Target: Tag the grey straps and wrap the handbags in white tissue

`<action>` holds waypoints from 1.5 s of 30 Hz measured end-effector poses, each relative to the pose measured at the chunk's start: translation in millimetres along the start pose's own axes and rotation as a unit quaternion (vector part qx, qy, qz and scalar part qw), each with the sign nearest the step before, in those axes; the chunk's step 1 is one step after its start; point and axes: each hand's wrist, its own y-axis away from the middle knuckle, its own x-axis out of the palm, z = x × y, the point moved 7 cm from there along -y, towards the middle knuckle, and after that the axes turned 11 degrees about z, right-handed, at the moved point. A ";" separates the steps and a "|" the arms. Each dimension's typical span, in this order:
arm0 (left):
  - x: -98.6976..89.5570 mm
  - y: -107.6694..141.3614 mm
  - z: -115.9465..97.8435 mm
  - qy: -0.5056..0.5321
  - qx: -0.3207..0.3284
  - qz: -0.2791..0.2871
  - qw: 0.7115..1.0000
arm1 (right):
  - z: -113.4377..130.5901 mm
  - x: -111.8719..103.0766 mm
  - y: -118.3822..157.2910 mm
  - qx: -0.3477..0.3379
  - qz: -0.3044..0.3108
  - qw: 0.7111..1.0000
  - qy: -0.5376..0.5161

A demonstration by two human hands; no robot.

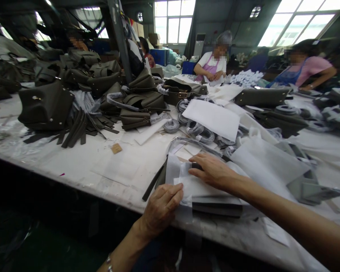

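A dark olive handbag [219, 210] lies near the table's front edge, largely hidden under white wrapping sheets [208, 190]. At the near left corner of the sheets, my left hand [163, 204] is closed, its thumb and fingers pinching the sheet's edge. My right hand [208, 170] rests on top of the wrapped bag with its fingers stretched out, holding nothing. A handle in clear plastic [184, 139] arches behind the bag. Dark straps [154, 181] stick out on its left side.
Olive handbags [45, 105] are heaped at the left and back of the table [82, 162]. Plastic-wrapped strap coils [171, 125] and a white packet [212, 119] lie beyond my hands. A brown tag [116, 148] sits left. Co-workers [212, 66] work across the table.
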 end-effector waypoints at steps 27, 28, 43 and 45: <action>-17.5 -19.4 17.7 0.090 -0.102 0.012 0.991 | 43.9 -83.0 46.5 -0.178 -0.308 0.934 -0.007; -19.2 -22.8 20.7 0.094 -0.110 0.017 0.989 | 55.3 -79.4 71.1 -0.229 -0.312 0.922 -0.022; -14.7 -30.5 18.2 0.049 -0.134 0.052 0.988 | 27.2 137.6 103.7 -0.264 -0.054 0.952 0.145; -15.5 -31.0 18.4 0.047 -0.136 0.048 0.988 | 25.6 137.5 109.8 -0.265 -0.058 0.951 0.147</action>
